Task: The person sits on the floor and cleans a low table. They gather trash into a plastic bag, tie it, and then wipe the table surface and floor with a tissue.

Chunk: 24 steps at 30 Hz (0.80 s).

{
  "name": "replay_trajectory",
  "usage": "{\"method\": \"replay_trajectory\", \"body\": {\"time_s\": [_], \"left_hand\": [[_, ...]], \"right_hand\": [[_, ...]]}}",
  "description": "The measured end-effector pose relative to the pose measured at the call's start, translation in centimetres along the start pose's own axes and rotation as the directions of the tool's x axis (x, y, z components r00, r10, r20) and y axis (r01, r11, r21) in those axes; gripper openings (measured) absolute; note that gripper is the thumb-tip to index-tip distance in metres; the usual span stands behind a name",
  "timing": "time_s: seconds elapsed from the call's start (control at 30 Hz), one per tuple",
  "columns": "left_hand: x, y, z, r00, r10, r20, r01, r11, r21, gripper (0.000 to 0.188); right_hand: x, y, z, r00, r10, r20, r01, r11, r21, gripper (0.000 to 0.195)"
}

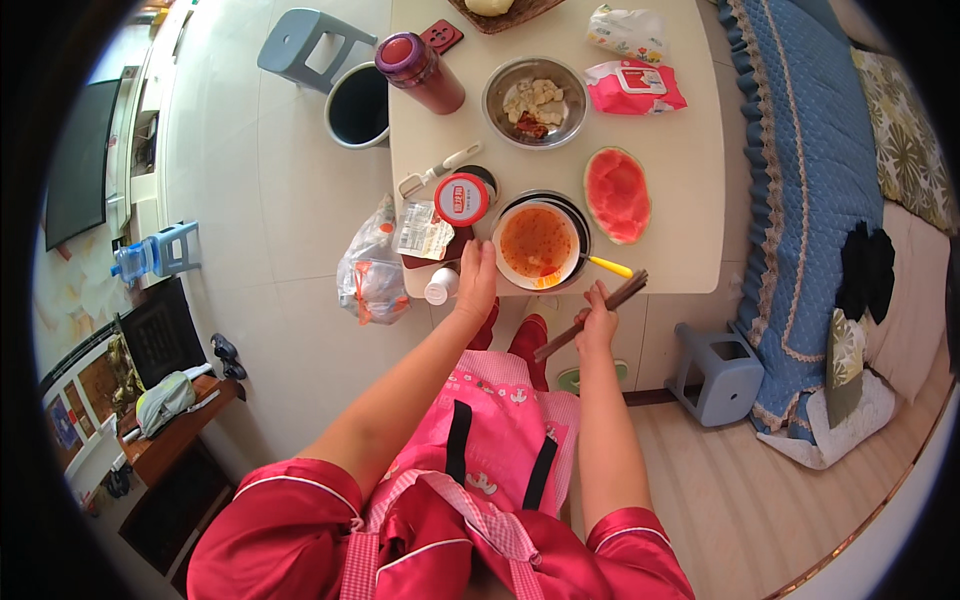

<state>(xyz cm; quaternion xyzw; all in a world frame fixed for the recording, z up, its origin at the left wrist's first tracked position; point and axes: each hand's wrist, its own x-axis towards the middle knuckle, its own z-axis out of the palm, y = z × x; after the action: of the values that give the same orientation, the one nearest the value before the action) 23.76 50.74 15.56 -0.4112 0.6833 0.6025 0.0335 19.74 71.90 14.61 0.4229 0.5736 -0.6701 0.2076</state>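
My right hand (598, 321) grips a bundle of dark chopsticks (555, 344), which slants past the table's front edge. My left hand (475, 276) is at that edge, fingers stretched forward, with nothing seen in it. Close to its right is a white bowl (517, 276) of orange-red sauce, set within a dark-rimmed round vessel (582, 217). A utensil with a yellow handle (611, 266) leans out of the bowl. On the left hand's other side lies a small white bottle (441, 286). Whether the left fingers touch the bowl is unclear.
On the table (675, 165) are a steel bowl (495, 124) with food, a hollowed watermelon half (616, 195), a red-lidded jar (460, 199), a peeler (442, 166), a tumbler (431, 79) and wipes (636, 88). A bin (358, 105) and plastic stool (716, 379) flank it.
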Motion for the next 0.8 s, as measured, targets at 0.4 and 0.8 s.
{"method": "replay_trajectory", "body": {"time_s": [0.4, 0.8], "left_hand": [[4.9, -3.4, 2.3, 0.986, -0.030, 0.164, 0.100, 0.894, -0.436, 0.063], [5.5, -1.4, 1.9, 0.966, 0.040, 0.254, 0.066, 0.916, -0.396, 0.064]], "right_hand": [[5.2, 2.3, 2.5, 0.997, 0.034, 0.068, -0.044, 0.988, 0.148, 0.009], [5.1, 2.8, 2.0, 0.970, 0.110, 0.217, -0.142, 0.980, 0.138, 0.006]]}}
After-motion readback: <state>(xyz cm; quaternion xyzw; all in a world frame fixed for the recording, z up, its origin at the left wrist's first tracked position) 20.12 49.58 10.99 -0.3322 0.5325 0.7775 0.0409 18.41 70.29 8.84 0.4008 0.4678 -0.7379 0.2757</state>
